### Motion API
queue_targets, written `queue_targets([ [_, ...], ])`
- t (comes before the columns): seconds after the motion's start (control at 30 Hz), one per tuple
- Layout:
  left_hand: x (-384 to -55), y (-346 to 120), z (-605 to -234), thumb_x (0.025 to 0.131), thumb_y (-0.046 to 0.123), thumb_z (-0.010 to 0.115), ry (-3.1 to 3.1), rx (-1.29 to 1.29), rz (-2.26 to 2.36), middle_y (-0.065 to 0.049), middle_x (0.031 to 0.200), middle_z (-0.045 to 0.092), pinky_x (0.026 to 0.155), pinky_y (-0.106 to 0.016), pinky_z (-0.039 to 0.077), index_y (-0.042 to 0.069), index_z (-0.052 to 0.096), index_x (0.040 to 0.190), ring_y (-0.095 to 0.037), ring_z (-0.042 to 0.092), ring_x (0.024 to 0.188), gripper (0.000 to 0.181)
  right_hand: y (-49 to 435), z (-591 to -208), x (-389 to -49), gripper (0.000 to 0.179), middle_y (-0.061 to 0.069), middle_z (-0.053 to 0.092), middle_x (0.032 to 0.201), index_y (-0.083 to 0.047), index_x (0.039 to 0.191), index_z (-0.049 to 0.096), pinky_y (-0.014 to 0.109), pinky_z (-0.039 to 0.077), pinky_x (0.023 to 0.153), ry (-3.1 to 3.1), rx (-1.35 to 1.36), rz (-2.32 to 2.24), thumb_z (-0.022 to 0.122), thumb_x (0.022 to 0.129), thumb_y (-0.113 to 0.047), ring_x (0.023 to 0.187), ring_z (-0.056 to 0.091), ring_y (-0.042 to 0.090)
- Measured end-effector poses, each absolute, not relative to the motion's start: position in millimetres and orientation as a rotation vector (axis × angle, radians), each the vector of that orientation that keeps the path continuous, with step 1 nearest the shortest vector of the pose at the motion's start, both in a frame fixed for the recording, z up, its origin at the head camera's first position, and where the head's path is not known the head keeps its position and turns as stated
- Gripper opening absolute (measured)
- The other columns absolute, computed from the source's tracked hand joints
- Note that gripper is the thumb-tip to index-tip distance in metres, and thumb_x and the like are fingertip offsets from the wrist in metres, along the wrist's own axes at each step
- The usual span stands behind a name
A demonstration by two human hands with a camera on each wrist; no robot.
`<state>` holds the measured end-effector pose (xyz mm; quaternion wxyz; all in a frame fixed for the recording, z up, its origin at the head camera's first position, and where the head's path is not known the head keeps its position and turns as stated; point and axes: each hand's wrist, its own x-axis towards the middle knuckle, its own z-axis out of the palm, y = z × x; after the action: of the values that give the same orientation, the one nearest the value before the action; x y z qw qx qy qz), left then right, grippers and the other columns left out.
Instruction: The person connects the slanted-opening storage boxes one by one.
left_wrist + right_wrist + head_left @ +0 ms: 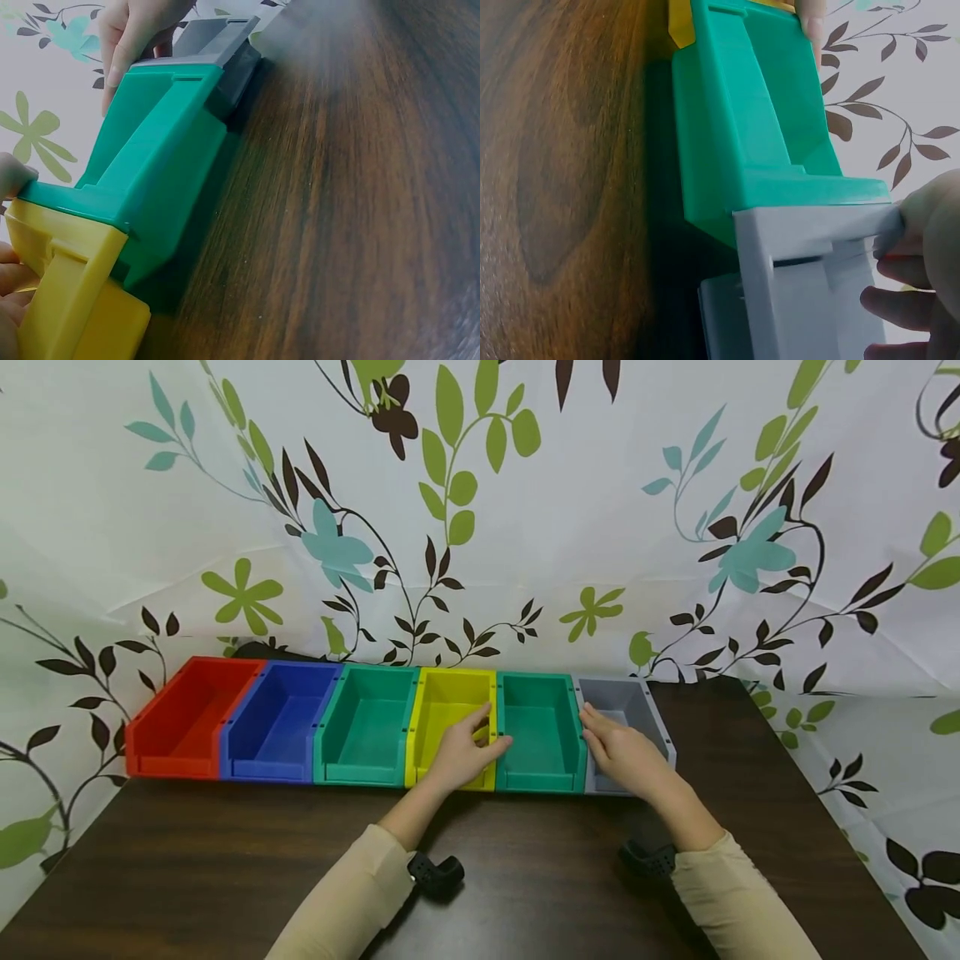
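My left hand (462, 752) is at the adjoining walls of the yellow bin (450, 685) and the green bin (538, 735) to its right. Its fingers reach into the yellow bin while the thumb hooks over toward the green one. At that green bin's other side, my right hand (630, 756) grips the edge next to the grey bin (652, 714). In the right wrist view several fingers (904, 306) hang inside the grey bin. Where the right thumb lies is partly hidden. The green bin (161, 180) sits between both hands.
Left of the yellow bin, a second green bin (367, 727), a blue bin (281, 718) and a red bin (195, 718) continue the row. All stand on a dark wooden table (525, 877). Behind hangs a leaf-patterned sheet (525, 543).
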<state>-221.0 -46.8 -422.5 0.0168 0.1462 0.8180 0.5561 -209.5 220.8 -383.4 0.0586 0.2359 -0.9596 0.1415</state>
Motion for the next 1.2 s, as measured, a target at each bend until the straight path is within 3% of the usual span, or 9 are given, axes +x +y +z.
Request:
queue_targets([
  [0.27,-231,-33,-428,0.088,0.033,0.064,2.577,0.479,1.682,-0.017,0.145,0.043,0.093,-0.039,0.050,0.002,0.034,0.145,-0.030,0.051,0.126,0.072,220,-378,-211,0.072,0.023,0.035,0.148,0.004,0.142,0.036,0.054,0.048,0.089,-3.027,0.574,0.354,0.059,0.091,-0.041,0.127,0.046,0.041],
  [0.5,-242,-6,-430,0.089,0.035,0.062,2.612,0.516,1.617,-0.014,0.147,0.041,0.096,-0.039,0.048,0.003,0.033,0.146,-0.028,0.052,0.125,0.072,240,-377,-218,0.068,0.027,0.035,0.146,0.007,0.140,0.037,0.049,0.053,0.072,-3.048,0.503,0.327,0.061,0.090,-0.031,0.120,0.050,0.045],
  [0.7,-251,20,-430,0.090,0.038,0.059,2.680,0.568,1.535,-0.014,0.146,0.043,0.103,-0.038,0.043,0.001,0.034,0.145,-0.025,0.047,0.130,0.071,259,-374,-223,0.066,0.026,0.031,0.148,0.007,0.142,0.034,0.055,0.049,0.082,-3.108,0.402,0.357,0.057,0.092,-0.029,0.123,0.045,0.047],
  [0.9,-251,47,-430,0.093,0.039,0.053,2.684,0.618,1.445,-0.014,0.151,0.033,0.111,-0.037,0.033,0.000,0.028,0.147,-0.023,0.033,0.140,0.071,279,-373,-221,0.065,0.029,0.029,0.148,0.008,0.143,0.031,0.061,0.042,0.091,-3.157,0.299,0.370,0.055,0.093,-0.027,0.126,0.040,0.050],
  [1.2,-259,70,-426,0.096,0.042,0.048,2.641,0.627,1.412,-0.011,0.156,0.022,0.116,-0.035,0.025,0.003,0.020,0.150,-0.021,0.024,0.144,0.072,298,-375,-228,0.064,0.031,0.029,0.147,0.005,0.146,0.025,0.065,0.036,0.095,-3.180,0.196,0.417,0.048,0.095,-0.026,0.127,0.037,0.052],
])
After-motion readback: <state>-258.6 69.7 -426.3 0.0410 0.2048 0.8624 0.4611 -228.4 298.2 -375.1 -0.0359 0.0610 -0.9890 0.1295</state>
